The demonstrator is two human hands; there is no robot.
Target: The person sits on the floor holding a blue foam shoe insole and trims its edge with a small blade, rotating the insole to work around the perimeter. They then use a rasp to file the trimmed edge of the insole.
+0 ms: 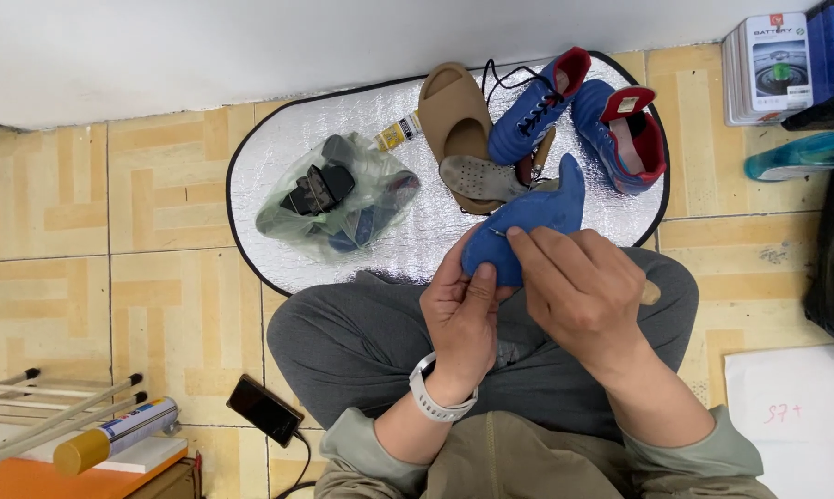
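My left hand (463,310) grips the near end of a blue shoe insole (537,214), thumb pressed on its top. My right hand (574,282) pinches a thin needle (497,233) against the insole's surface. Both hands are raised over my crossed legs in grey trousers. A white watch sits on my left wrist. Two blue sports shoes with red linings (611,125) lie beyond the insole on a silver mat (260,166).
A tan slipper (449,106), a grey insole (482,178), a small glue tube (397,133) and a clear bag of items (338,196) lie on the mat. A black phone (263,409) lies on the tiled floor at left. Boxes (768,65) stand at top right.
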